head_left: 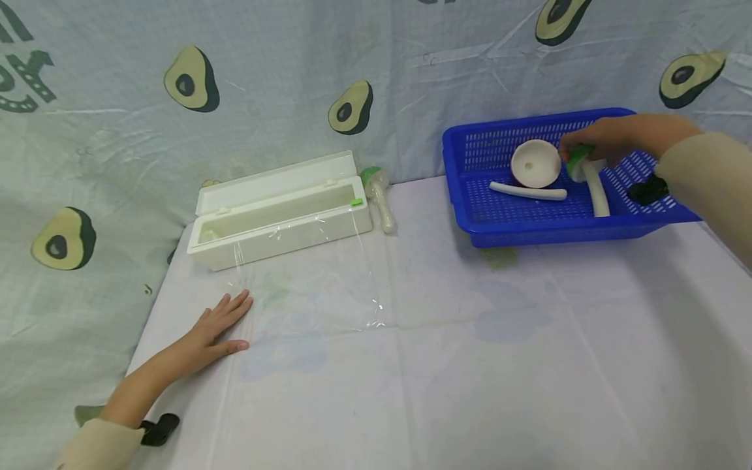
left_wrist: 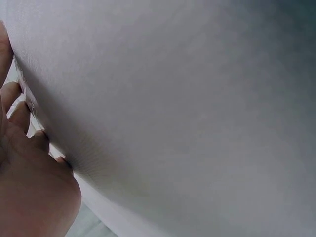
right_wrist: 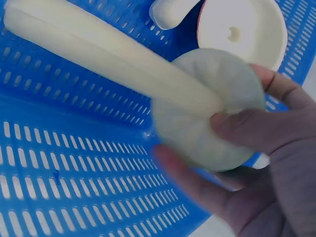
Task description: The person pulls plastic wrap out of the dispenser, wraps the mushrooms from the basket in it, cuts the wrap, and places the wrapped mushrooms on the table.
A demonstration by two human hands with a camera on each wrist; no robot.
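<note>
My right hand (head_left: 593,140) reaches into the blue basket (head_left: 470,209) at the back right and grips the cap of a toy mushroom (head_left: 595,183) with a green top and long white stem; in the right wrist view the fingers (right_wrist: 247,133) curl round its pale round cap (right_wrist: 207,113). Beside it lie a white cap piece (head_left: 534,163) and a loose white stem (head_left: 527,191). My left hand (head_left: 220,326) lies flat, fingers straight, on the table at the edge of a clear film sheet (head_left: 311,274); the left wrist view has only its fingers (left_wrist: 19,128) on white cloth.
A white open-lidded film dispenser box (head_left: 279,215) stands at the back left, the sheet pulled out from it. Another green-capped mushroom (head_left: 378,196) lies by the box's right end. An avocado-print cloth hangs behind the table.
</note>
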